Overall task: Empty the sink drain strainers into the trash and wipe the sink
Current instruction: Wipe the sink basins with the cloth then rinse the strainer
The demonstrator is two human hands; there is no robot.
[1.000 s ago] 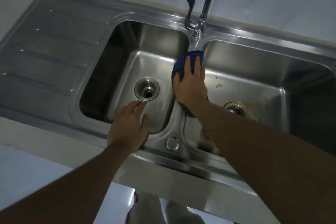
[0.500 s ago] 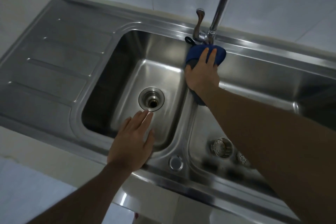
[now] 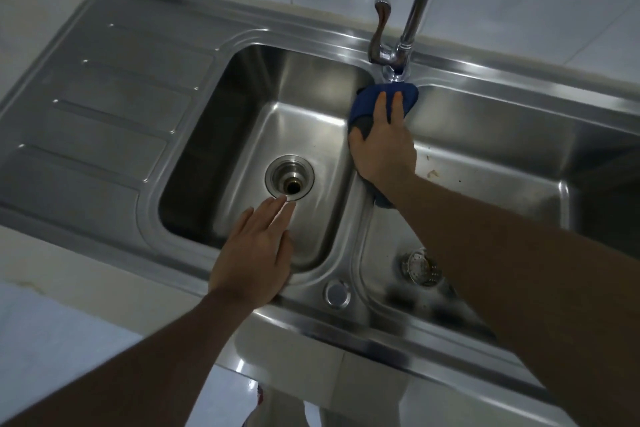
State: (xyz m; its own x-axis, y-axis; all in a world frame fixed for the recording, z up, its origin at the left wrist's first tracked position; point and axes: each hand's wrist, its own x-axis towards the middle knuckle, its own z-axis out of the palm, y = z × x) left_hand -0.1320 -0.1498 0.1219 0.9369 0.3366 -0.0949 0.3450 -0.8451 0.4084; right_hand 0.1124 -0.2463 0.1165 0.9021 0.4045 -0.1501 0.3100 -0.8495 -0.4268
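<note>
Head view, one entry per item.

- Sink: stainless steel, two basins, set into a pale counter.
- Right hand: laid flat with the fingers stretched straight, pressed on a blue cloth. Nothing was gripped. It was placed on the far end of the ridge between the basins.
- Blue cloth: spread under the right hand's palm and fingers. Its far edge was touching the base of the faucet, and one end was seen trailing out below the wrist.
- Left hand: opened flat and empty, fingers together. The palm was rested on the near rim of the left basin.
- Drain opening: found just beyond the left hand's fingertips, with no strainer seated in it.
- Strainer: a perforated metal cup lying in the right basin, below the right forearm and partly hidden by it.
- Brownish specks: noted on the right basin floor, just right of the right wrist.
- Drainboard: ribbed, located well left of the left hand.
</note>
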